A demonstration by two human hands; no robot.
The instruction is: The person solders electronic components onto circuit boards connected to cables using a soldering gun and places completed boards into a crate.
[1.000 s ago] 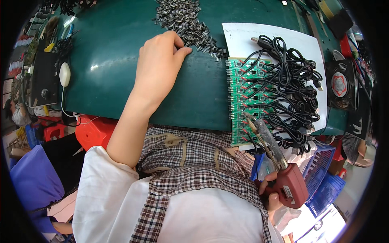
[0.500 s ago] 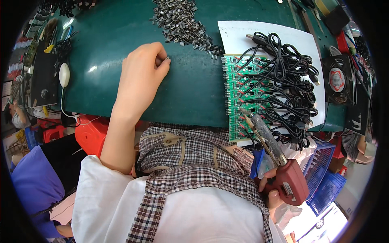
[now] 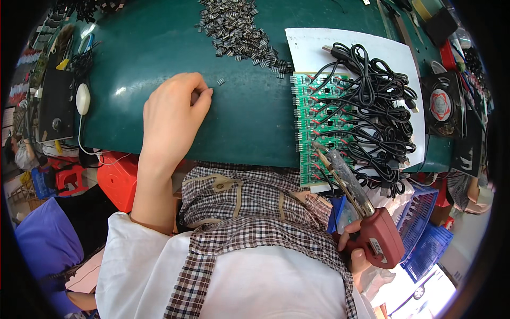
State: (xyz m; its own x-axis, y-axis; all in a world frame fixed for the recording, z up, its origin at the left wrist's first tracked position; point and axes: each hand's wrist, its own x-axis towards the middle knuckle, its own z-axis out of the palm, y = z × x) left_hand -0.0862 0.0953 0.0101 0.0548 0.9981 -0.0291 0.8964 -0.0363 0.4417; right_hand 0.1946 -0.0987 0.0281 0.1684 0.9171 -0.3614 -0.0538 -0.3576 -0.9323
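Observation:
My left hand [image 3: 173, 109] rests on the green table with its fingers curled in and the thumb against the forefinger; the inside of the fist is hidden. Just off the thumb tip lies a small metal-and-black connector [image 3: 221, 82], apart from the hand. My right hand [image 3: 357, 255] grips the red handle of a soldering gun [image 3: 383, 239]. Its long metal barrel points up and left, and the tip is over the lower part of a green circuit board panel [image 3: 317, 122]. Red and black wires run from the panel to bundled black USB cables [image 3: 385, 114].
A large pile of small connectors [image 3: 234, 26] spreads across the table's far side. White board [image 3: 303, 45] lies beneath the panel and cables. To the right stands a black fan [image 3: 441, 103]; at left, a white oval switch [image 3: 83, 99] on a cord. Blue baskets [image 3: 425, 247] sit below right.
My left hand has drawn back left and nearer to me, leaving the small connector on the table where its fingertips were. The right hand and soldering gun have hardly moved.

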